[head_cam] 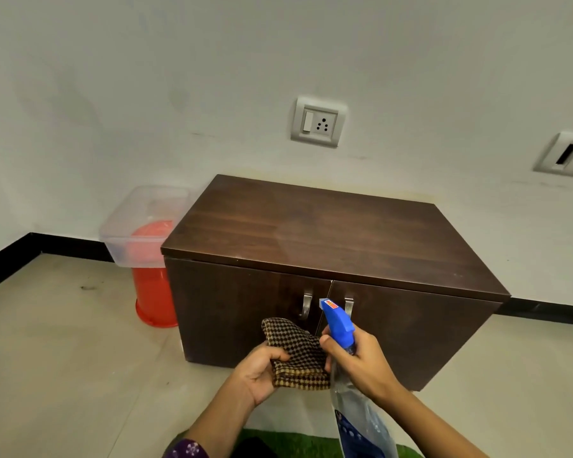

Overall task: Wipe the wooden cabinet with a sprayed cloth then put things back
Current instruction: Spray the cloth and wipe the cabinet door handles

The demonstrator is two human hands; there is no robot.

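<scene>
Spray bottle stands near upright, aimed at the cabinet.

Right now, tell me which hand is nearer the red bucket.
Left. The left hand, gripping the cloth, is right of the red bucket; the right hand, on the spray bottle, is farther right.

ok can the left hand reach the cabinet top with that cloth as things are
Probably yes: the left hand grips the checked cloth just in front of the cabinet, and nothing shows between it and the top.
</scene>
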